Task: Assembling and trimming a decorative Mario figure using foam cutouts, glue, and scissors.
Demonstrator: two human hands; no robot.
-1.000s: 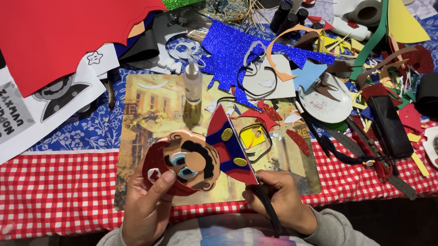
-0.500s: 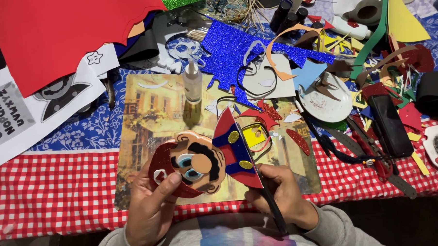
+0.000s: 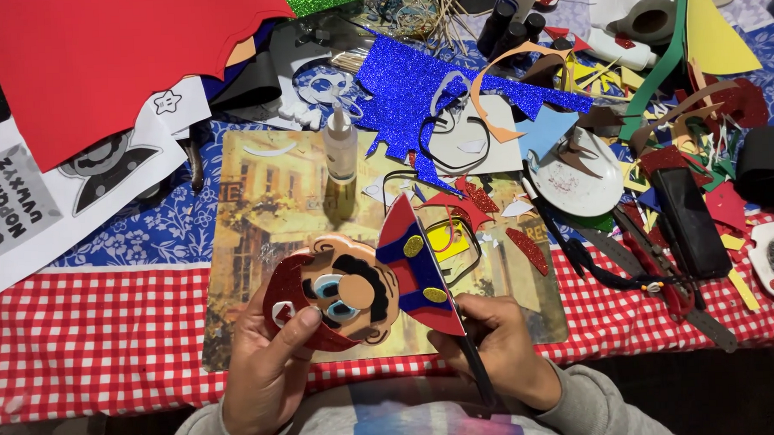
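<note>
A single head-worn view looks steeply down, close over the red-and-white checked tablecloth (image 3: 82, 340), its far edge probably cropped.

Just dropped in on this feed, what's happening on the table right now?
A person is working on a foam cartoon figure with a moustached face and red-and-blue body. The left hand grips the face from the side, thumb near the eyes, and the right hand holds a dark thin tool against the body's lower edge. The figure is raised over a picture mat on a red checked cloth. A small glue bottle, blue glitter foam and coloured scraps lie behind.
</note>
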